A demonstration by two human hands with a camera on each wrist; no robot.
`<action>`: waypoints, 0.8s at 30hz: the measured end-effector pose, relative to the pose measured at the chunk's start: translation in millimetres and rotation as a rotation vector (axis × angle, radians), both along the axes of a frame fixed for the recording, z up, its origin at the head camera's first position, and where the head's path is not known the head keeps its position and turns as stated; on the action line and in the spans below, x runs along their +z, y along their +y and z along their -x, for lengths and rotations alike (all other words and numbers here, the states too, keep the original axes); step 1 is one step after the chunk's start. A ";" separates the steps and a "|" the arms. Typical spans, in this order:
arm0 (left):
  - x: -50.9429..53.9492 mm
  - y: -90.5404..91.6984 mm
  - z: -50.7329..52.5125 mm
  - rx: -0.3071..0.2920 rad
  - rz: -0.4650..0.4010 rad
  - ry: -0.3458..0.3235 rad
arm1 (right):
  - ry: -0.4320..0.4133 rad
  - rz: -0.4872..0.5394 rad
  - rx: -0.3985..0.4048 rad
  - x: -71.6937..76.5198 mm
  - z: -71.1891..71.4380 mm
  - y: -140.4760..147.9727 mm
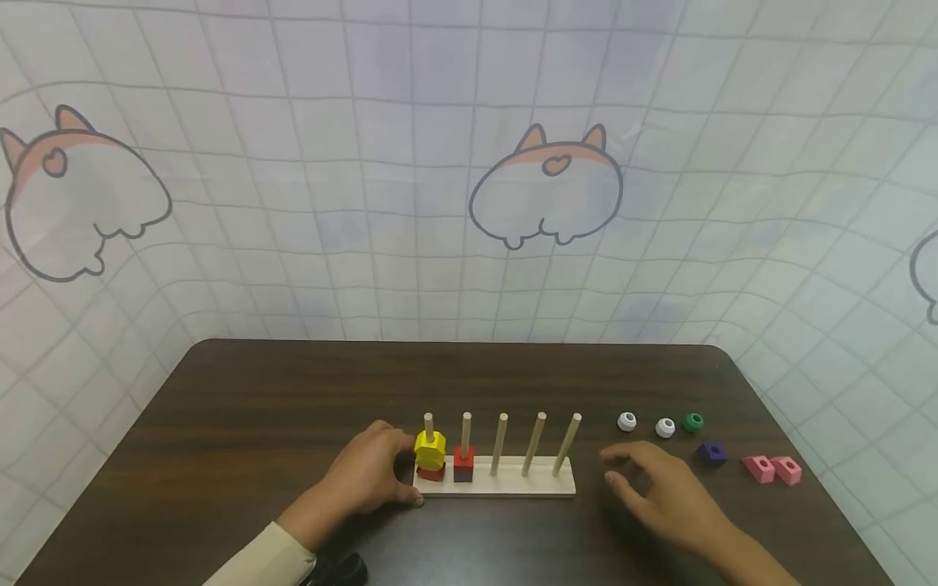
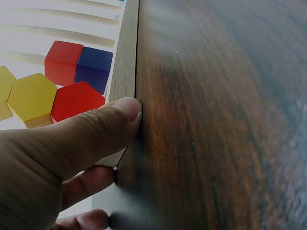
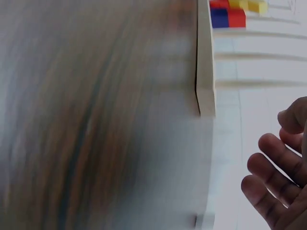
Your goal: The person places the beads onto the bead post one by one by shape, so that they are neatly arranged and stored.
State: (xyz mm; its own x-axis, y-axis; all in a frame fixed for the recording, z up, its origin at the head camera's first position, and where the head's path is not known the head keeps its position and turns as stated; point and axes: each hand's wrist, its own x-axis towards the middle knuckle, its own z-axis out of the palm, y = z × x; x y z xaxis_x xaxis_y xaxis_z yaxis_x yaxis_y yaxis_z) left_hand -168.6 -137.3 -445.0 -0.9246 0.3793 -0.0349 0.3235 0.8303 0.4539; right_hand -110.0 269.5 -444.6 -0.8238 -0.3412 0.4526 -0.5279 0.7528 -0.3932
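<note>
My left hand (image 1: 370, 472) grips the left end of the wooden peg board (image 1: 513, 487), its thumb on the front edge in the left wrist view. The leftmost peg bears yellow hexagonal blocks (image 1: 430, 450) above a red one (image 2: 78, 101). On the second peg a red block (image 1: 463, 457) sits above a dark blue block (image 2: 94, 68). Three other pegs stand bare. To the right of the board, my right hand (image 1: 667, 496) hovers with relaxed, slightly bent fingers and holds nothing; the right wrist view shows it apart from the board.
Right of the board lie two white beads (image 1: 626, 422), a green bead (image 1: 693, 422), a dark blue block (image 1: 712, 454) and two pink blocks (image 1: 787, 470). A black object (image 1: 343, 570) is by the left sleeve. A patterned curtain hangs behind the dark table (image 1: 293, 382).
</note>
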 end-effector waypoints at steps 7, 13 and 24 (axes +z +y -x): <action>-0.6 -1.7 -0.9 -0.009 -0.003 0.014 | 0.004 -0.027 -0.136 -1.3 3.8 24.8; -0.3 -1.7 0.0 -0.024 -0.001 0.027 | -0.028 -0.040 -0.207 -0.3 8.3 47.0; -1.6 -1.3 0.4 -0.007 0.009 0.028 | -0.034 -0.032 -0.233 -6.5 14.8 85.4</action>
